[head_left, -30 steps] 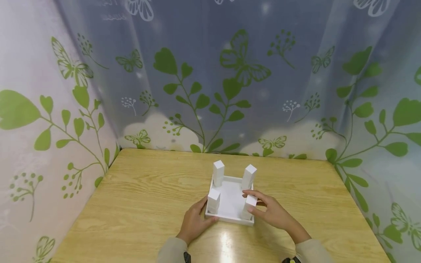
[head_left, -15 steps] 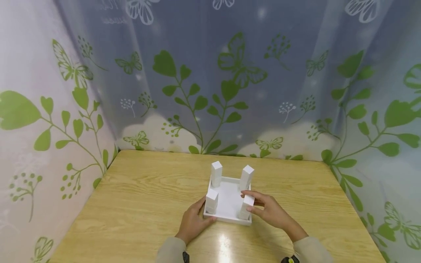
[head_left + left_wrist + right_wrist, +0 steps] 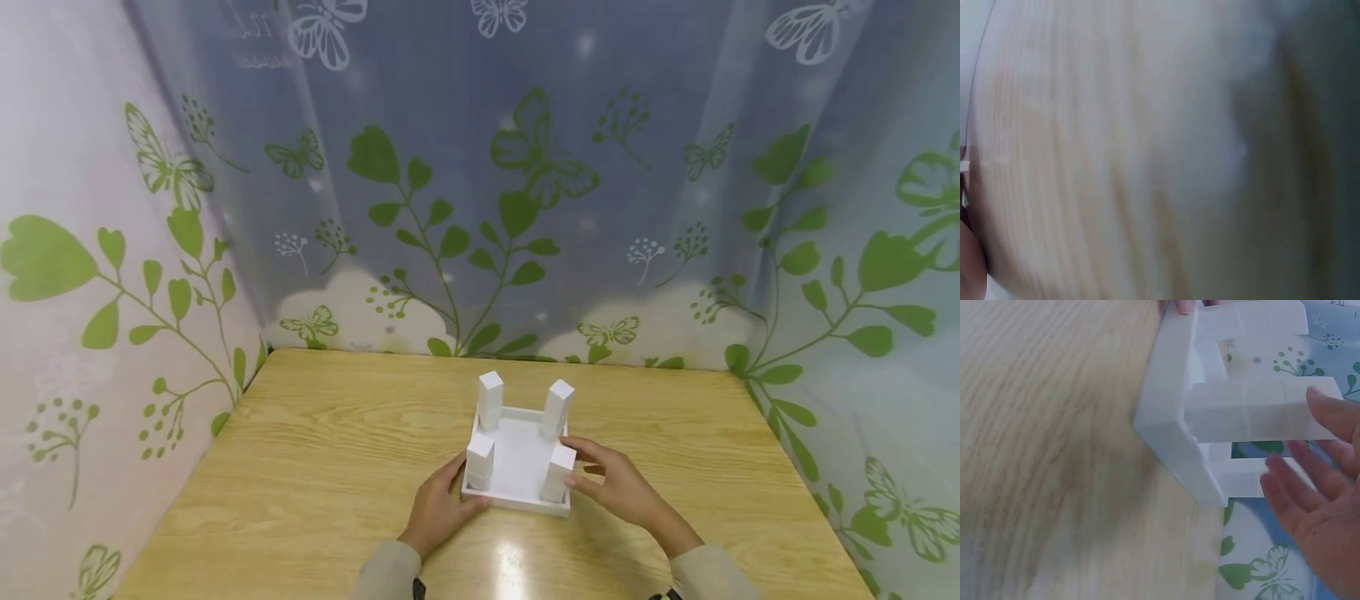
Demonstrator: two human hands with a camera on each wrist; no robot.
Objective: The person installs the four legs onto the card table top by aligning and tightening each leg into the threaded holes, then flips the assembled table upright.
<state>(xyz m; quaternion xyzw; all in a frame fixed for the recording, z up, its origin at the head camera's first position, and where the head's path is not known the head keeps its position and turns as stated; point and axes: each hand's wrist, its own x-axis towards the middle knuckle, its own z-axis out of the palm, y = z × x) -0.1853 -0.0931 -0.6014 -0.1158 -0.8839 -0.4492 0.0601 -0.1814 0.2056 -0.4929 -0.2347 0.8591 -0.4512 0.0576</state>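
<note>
A square white tray (image 3: 517, 504) with a low rim rests on the table. At each corner stands an upright white post; faint seams in the right wrist view make them look like stacked blocks. My left hand (image 3: 438, 510) grips the tray's near left corner, thumb on the front rim and fingers along the left side, beside the near left post (image 3: 480, 461). Around the near right post (image 3: 558, 472) is my right hand (image 3: 618, 487), fingers loosely spread and apart from it; the thumb lies at its upper part, contact unclear. The far left post (image 3: 491, 402) and far right post (image 3: 558, 410) stand untouched.
The wooden table (image 3: 337, 450) reaches back to a blue and white curtain (image 3: 420, 233) printed with green leaves and butterflies. Similar cloth hangs at both sides. The left wrist view is mostly blurred wood surface.
My right hand's fingers have loosened from around the near right post and drawn slightly right. The left hand keeps its grip on the tray. The head view has shifted a little.
</note>
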